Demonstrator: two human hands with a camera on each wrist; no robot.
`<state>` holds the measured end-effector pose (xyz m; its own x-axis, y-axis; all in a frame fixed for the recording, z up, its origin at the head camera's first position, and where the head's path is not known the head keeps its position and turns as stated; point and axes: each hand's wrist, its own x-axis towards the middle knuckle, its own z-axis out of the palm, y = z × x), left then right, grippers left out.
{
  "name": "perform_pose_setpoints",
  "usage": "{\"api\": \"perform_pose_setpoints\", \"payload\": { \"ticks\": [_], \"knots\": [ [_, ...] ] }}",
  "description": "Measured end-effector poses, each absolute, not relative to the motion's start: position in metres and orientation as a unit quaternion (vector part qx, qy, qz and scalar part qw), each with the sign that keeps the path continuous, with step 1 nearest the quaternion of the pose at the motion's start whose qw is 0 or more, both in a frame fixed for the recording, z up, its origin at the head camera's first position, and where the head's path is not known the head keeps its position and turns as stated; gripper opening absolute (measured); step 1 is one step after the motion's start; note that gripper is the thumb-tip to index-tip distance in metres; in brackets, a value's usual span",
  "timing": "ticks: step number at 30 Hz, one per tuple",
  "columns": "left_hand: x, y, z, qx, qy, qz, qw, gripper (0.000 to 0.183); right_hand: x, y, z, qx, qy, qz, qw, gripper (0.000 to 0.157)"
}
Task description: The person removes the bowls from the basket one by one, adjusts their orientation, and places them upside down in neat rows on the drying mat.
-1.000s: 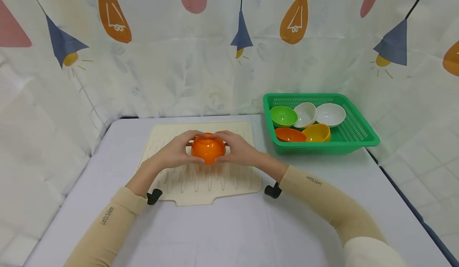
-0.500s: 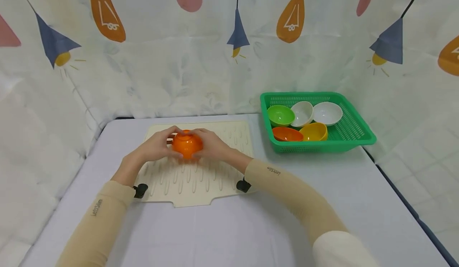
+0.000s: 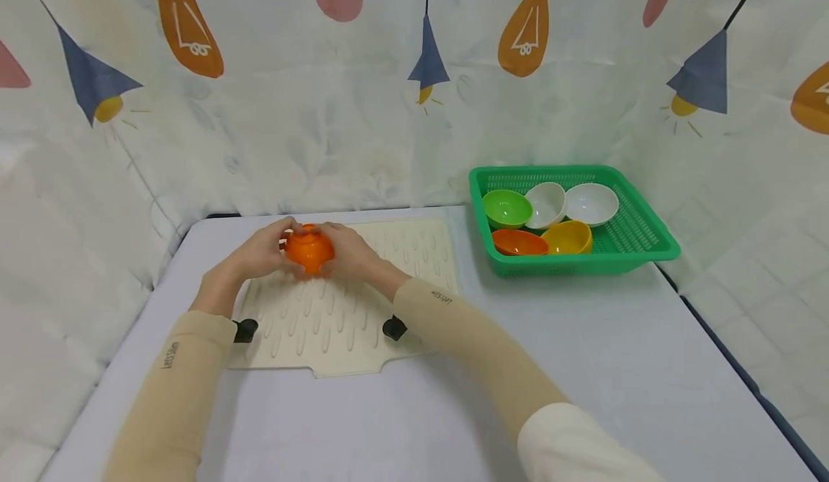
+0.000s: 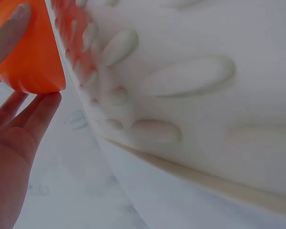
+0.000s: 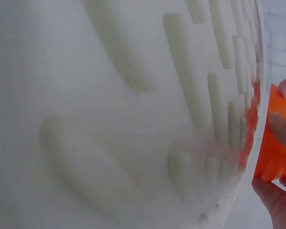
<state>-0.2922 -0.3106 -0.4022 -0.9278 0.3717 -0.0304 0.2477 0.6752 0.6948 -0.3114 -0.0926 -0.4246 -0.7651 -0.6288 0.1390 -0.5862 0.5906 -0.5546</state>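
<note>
An orange bowl is upside down at the back left of a cream ridged draining board. My left hand grips its left side, and my right hand grips its right side. In the left wrist view, fingers and thumb hold the orange bowl with its rim close to the ridges. The right wrist view has the same bowl at its right edge, between thumb and fingers. Whether the rim touches the board, I cannot tell.
A green basket stands at the back right. It holds a green bowl, two white bowls, another orange bowl and a yellow bowl. A printed curtain hangs behind the white-covered table.
Both hands have carried the upside-down orange bowl leftward and slightly back over the draining board. The view has also shifted slightly. The basket's bowls have stayed in place.
</note>
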Motion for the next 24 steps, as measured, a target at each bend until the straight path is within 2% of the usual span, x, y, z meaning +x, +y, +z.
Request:
{"api": "perform_pose_setpoints", "payload": {
  "ticks": [6, 11, 18, 24],
  "knots": [
    [-0.302, -0.315, -0.41, 0.164, 0.919, 0.346, 0.089, 0.057, -0.313, -0.1, -0.436, -0.318, 0.902, -0.289, 0.041, 0.072],
    [-0.304, -0.316, -0.414, 0.159, 0.925, 0.333, 0.093, 0.058, -0.317, -0.097, -0.439, -0.335, 0.899, -0.279, 0.046, 0.068],
    [-0.297, -0.316, -0.411, 0.156, 0.924, 0.335, 0.094, 0.056, -0.318, -0.08, -0.428, -0.365, 0.897, -0.228, 0.101, 0.076],
    [-0.295, -0.314, -0.409, 0.147, 0.924, 0.339, 0.093, 0.046, -0.315, -0.052, -0.415, -0.39, 0.889, -0.205, 0.126, 0.059]
  ]
}}
